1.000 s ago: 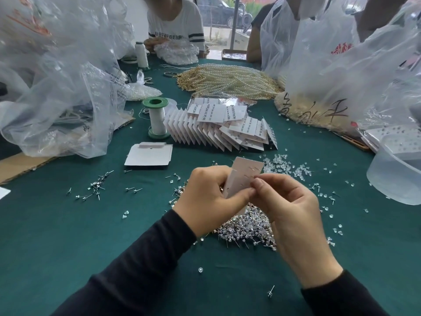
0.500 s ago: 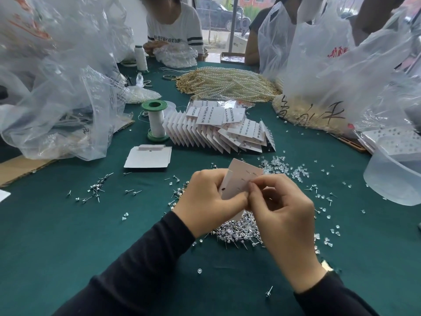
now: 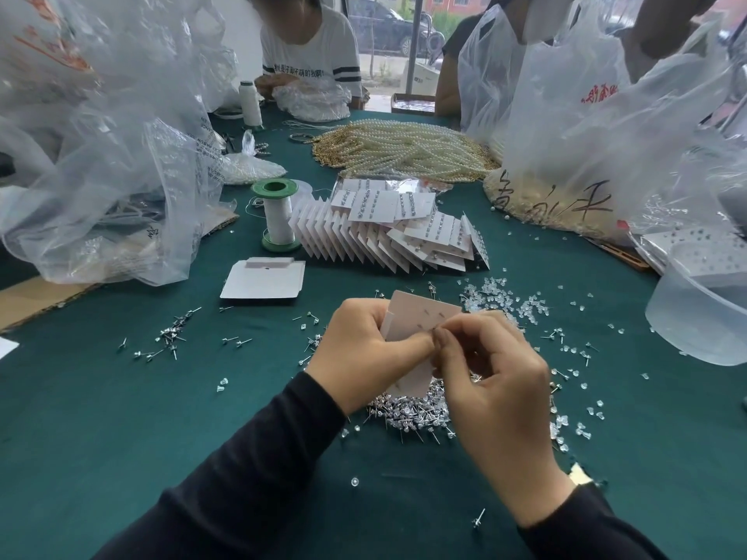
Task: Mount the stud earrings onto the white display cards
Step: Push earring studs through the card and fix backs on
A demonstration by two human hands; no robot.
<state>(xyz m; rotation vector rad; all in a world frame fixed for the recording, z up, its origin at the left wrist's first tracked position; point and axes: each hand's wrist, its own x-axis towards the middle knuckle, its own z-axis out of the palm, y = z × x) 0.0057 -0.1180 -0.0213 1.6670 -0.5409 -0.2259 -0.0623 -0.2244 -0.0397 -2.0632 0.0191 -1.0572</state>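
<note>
To cut reach, storing blank cards (image 3: 262,278) at 10 o'clock of hands. Gripping white display card (image 3: 420,319) by its 9 o'clock edge with left hand (image 3: 364,349), fingers curled, face tilted up for hole alignment. Pinching card centre with right hand (image 3: 497,381), likely pushing a post through; too small to confirm. Hands together, touching. Working over stud earring pile (image 3: 416,416); clear backs (image 3: 497,297) at 1 o'clock.
</note>
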